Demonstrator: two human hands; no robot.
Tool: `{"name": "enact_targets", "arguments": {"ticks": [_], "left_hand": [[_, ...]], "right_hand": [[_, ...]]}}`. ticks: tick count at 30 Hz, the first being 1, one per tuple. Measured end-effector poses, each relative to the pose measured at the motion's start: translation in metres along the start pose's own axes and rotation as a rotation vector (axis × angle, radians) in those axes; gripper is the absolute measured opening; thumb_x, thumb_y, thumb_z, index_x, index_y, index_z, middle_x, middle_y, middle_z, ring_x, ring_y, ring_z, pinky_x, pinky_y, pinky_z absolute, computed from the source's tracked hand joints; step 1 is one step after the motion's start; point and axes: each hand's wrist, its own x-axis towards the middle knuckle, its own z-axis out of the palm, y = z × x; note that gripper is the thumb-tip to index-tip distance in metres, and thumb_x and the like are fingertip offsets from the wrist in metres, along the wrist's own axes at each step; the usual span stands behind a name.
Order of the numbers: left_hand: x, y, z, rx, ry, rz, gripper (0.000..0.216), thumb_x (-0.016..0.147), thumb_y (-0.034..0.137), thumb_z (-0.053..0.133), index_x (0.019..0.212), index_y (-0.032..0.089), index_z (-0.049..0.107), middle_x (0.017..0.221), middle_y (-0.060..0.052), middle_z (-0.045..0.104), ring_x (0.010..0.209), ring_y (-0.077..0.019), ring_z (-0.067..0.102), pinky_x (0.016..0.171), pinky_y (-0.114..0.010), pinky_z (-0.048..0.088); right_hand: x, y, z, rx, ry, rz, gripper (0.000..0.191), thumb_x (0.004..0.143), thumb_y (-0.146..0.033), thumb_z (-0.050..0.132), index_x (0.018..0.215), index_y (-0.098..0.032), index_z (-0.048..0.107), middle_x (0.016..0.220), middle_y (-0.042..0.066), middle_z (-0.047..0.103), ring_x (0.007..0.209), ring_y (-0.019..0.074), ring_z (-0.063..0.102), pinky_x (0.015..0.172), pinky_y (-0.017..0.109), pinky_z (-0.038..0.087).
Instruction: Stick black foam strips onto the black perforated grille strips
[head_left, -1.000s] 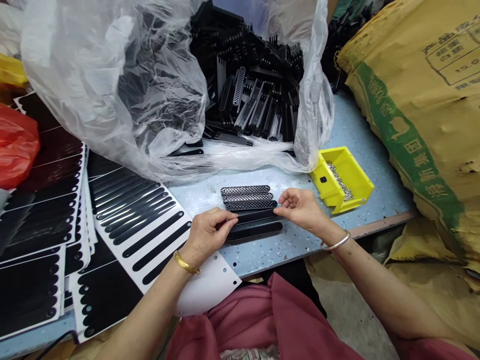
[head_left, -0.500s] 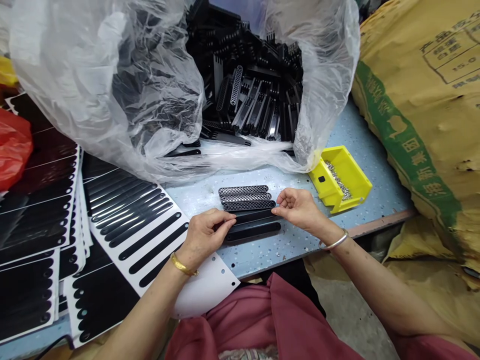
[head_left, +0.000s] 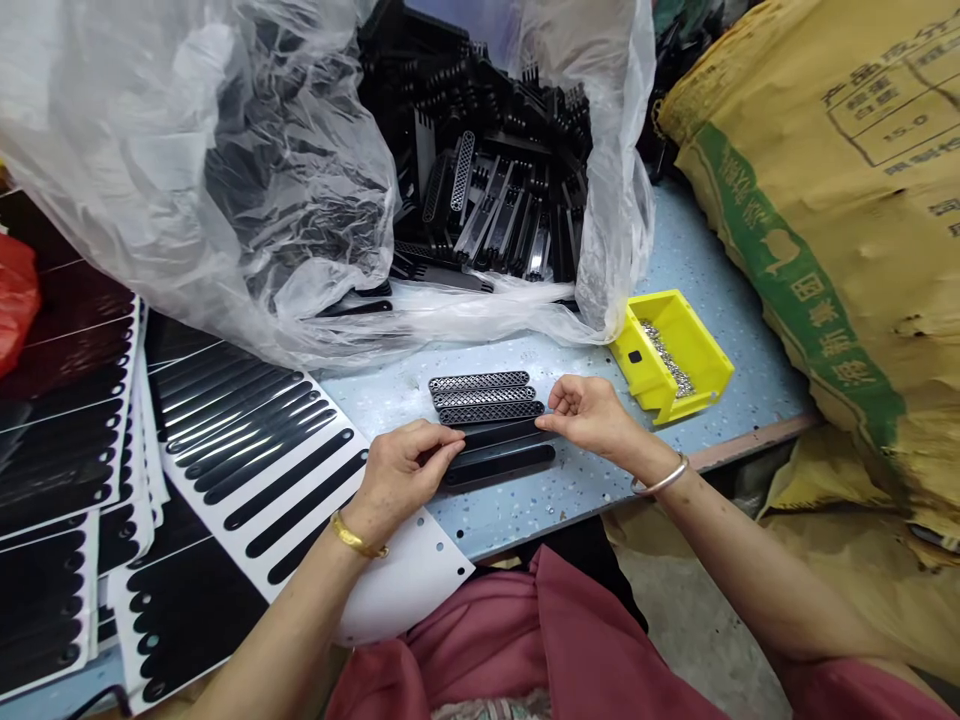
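My left hand and my right hand each pinch one end of a long black strip lying on the blue table. A second black strip lies just in front of it. Behind them sit three perforated black bars side by side. A white backing sheet with black strips lies under my left wrist.
A large clear plastic bag full of black plastic parts stands behind. A yellow bin of small metal pieces sits at right, next to a big yellow sack. More strip sheets stack at left.
The view has shifted slightly; both hands stay pinched on the ends of the same black strip, almost unmoved.
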Motion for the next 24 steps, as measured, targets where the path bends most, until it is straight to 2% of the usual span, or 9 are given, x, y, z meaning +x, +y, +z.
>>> {"name": "enact_targets", "arguments": {"ticks": [5, 10, 13, 17, 20, 24], "left_hand": [[0.0, 0.001, 0.0, -0.006, -0.001, 0.002, 0.009, 0.083, 0.023, 0.065, 0.084, 0.021, 0.075, 0.076, -0.002, 0.073, 0.068, -0.0136, 0.066, 0.062, -0.024, 0.05], [0.0, 0.0, -0.001, 0.004, 0.012, 0.014, 0.01, 0.083, 0.024, 0.065, 0.085, 0.021, 0.075, 0.077, -0.002, 0.074, 0.068, -0.014, 0.068, 0.063, -0.025, 0.052], [0.0, 0.0, -0.001, 0.03, 0.022, 0.019, 0.011, 0.083, 0.025, 0.065, 0.084, 0.022, 0.075, 0.077, -0.002, 0.075, 0.068, -0.0142, 0.068, 0.063, -0.025, 0.053], [0.0, 0.001, -0.001, 0.064, 0.039, 0.03, 0.011, 0.083, 0.026, 0.064, 0.085, 0.023, 0.075, 0.077, -0.001, 0.075, 0.068, -0.0144, 0.069, 0.063, -0.025, 0.054], [-0.001, 0.004, -0.003, 0.095, 0.027, 0.043, 0.013, 0.084, 0.026, 0.063, 0.087, 0.023, 0.075, 0.077, -0.001, 0.075, 0.068, -0.014, 0.069, 0.062, -0.024, 0.052], [-0.001, 0.004, -0.005, 0.176, -0.008, 0.103, 0.015, 0.087, 0.026, 0.06, 0.092, 0.024, 0.075, 0.076, -0.001, 0.073, 0.068, -0.0136, 0.067, 0.062, -0.024, 0.051]], "right_hand": [[0.0, 0.001, -0.005, -0.04, -0.016, 0.018, 0.026, 0.058, -0.029, 0.08, 0.056, -0.017, 0.057, 0.042, -0.005, 0.049, 0.039, 0.0074, 0.042, 0.038, 0.021, 0.029], [-0.002, 0.008, -0.008, 0.235, -0.187, 0.092, 0.03, 0.066, -0.04, 0.073, 0.057, -0.015, 0.061, 0.044, -0.001, 0.056, 0.038, 0.0104, 0.053, 0.036, 0.021, 0.038], [-0.004, 0.011, -0.014, 0.387, -0.142, 0.139, 0.032, 0.066, -0.043, 0.073, 0.06, -0.014, 0.059, 0.051, 0.003, 0.062, 0.043, 0.0121, 0.059, 0.036, 0.019, 0.041], [-0.011, 0.012, -0.015, 0.513, -0.07, 0.17, 0.036, 0.07, -0.048, 0.069, 0.074, -0.013, 0.063, 0.058, 0.004, 0.066, 0.047, 0.0129, 0.062, 0.037, 0.019, 0.042], [-0.015, 0.012, -0.002, 0.445, -0.048, 0.128, 0.037, 0.07, -0.051, 0.069, 0.069, -0.014, 0.061, 0.054, 0.003, 0.063, 0.043, 0.0123, 0.059, 0.035, 0.019, 0.039], [-0.016, 0.016, 0.018, 0.269, 0.036, 0.006, 0.025, 0.069, -0.038, 0.069, 0.061, -0.017, 0.059, 0.044, -0.003, 0.052, 0.038, 0.011, 0.051, 0.036, 0.021, 0.034]]}}
